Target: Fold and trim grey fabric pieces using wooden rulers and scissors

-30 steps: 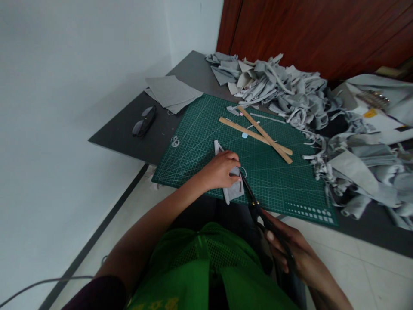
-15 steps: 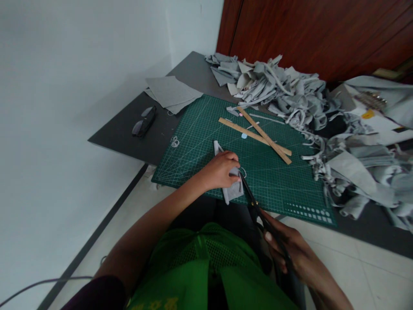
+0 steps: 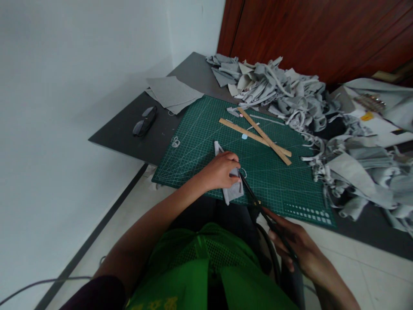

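White wall fills the left of the frame. Next to it, the dark tabletop holds a pair of glasses left of the middle, with flat grey sheets above them. Then comes a big green mat with thin lines, and some small white loops sit near its left edge. Close to the middle of the frame, the left hand has its fingers bent and holds a small grey cloth on the mat. Two wooden sticks cross above and to the right of it. At the lower right, the right hand is closed around black scissors. Their tip is at the cloth's right edge, but I cannot tell if it touches. Far right, a messy heap of grey scraps covers the tabletop.
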`<action>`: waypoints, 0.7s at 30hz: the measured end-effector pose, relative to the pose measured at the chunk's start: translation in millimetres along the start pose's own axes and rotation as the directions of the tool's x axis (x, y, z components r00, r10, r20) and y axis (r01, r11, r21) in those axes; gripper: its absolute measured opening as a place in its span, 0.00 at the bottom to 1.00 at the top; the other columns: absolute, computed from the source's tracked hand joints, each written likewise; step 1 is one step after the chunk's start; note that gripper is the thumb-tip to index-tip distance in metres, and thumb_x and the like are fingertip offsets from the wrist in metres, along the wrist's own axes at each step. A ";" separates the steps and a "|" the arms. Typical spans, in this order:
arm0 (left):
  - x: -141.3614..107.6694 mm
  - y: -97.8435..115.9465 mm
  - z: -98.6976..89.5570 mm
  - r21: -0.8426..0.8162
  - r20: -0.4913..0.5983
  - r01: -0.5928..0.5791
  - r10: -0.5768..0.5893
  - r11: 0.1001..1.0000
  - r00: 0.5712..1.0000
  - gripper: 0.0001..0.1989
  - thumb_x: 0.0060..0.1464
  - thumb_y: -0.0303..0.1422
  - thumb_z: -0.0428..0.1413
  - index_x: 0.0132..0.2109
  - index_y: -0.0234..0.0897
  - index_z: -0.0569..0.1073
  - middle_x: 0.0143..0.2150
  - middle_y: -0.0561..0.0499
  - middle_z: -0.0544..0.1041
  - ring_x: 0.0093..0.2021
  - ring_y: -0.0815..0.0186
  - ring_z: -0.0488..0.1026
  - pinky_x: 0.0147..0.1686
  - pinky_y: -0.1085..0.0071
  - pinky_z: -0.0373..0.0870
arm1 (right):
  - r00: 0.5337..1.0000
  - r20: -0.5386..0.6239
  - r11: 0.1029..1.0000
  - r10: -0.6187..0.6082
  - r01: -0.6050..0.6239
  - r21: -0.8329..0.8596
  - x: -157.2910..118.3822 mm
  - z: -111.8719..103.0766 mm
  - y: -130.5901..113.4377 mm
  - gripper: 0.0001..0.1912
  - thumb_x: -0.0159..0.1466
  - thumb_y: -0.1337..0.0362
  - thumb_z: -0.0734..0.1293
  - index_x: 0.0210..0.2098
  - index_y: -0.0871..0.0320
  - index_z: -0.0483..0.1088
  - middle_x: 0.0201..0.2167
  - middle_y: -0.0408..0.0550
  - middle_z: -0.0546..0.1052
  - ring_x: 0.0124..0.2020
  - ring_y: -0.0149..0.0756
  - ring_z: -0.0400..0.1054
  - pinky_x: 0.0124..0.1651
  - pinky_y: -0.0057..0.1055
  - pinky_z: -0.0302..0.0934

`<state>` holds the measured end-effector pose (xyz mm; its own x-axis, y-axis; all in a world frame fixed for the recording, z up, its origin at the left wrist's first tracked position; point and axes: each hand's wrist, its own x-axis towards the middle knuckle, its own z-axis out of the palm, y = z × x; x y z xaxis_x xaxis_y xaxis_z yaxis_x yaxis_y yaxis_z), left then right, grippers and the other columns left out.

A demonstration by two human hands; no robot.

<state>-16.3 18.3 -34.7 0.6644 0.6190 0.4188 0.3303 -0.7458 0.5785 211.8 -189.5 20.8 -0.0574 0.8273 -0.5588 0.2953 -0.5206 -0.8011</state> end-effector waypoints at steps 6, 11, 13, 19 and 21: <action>0.2 -0.8 0.1 0.007 0.009 -0.004 0.004 1.000 1.000 0.11 0.50 0.32 0.70 0.41 0.37 0.80 0.47 0.47 0.76 0.51 0.56 0.74 0.56 0.55 0.71 | 0.999 -0.034 0.997 -0.012 0.010 -0.075 3.1 -1.7 -0.7 0.44 0.66 0.46 0.70 0.75 0.56 0.56 0.21 0.36 0.67 0.15 0.27 0.57 0.14 0.25 0.56; 0.5 0.3 -0.6 0.015 0.012 -0.010 0.010 1.000 1.000 0.12 0.50 0.31 0.70 0.41 0.36 0.80 0.47 0.46 0.76 0.50 0.56 0.74 0.56 0.55 0.71 | 0.974 -0.140 0.962 -0.176 0.141 -0.232 5.7 5.1 -5.7 0.39 0.63 0.51 0.72 0.70 0.57 0.67 0.35 0.52 0.82 0.32 0.42 0.76 0.28 0.33 0.73; 0.4 1.2 -1.1 0.013 0.012 -0.001 0.001 1.000 1.000 0.11 0.50 0.31 0.70 0.42 0.36 0.80 0.47 0.46 0.76 0.51 0.56 0.73 0.56 0.54 0.71 | 0.951 -0.173 0.932 -0.255 0.194 -0.305 6.5 8.9 -5.4 0.37 0.63 0.54 0.72 0.69 0.57 0.68 0.45 0.56 0.84 0.46 0.50 0.78 0.41 0.39 0.76; 0.0 1.2 -0.4 0.009 0.009 0.007 -0.007 1.000 1.000 0.12 0.51 0.31 0.70 0.42 0.38 0.80 0.48 0.47 0.76 0.52 0.55 0.74 0.57 0.54 0.71 | 0.944 -0.164 0.847 -0.285 0.167 -0.505 7.9 19.1 -2.5 0.38 0.67 0.54 0.67 0.72 0.65 0.62 0.39 0.55 0.86 0.35 0.46 0.80 0.40 0.37 0.75; 0.0 0.5 0.4 0.012 0.005 0.007 -0.007 1.000 1.000 0.12 0.51 0.31 0.70 0.43 0.38 0.80 0.48 0.47 0.76 0.52 0.56 0.74 0.57 0.55 0.71 | 0.940 -0.163 0.822 -0.299 0.167 -0.545 8.5 21.2 -3.5 0.40 0.67 0.53 0.66 0.72 0.70 0.61 0.36 0.57 0.86 0.33 0.46 0.80 0.39 0.36 0.75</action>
<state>-15.9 17.9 -34.7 0.6654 0.6230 0.4113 0.3431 -0.7446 0.5726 190.1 -185.1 14.3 0.0136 0.9680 -0.2506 0.7526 -0.1749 -0.6348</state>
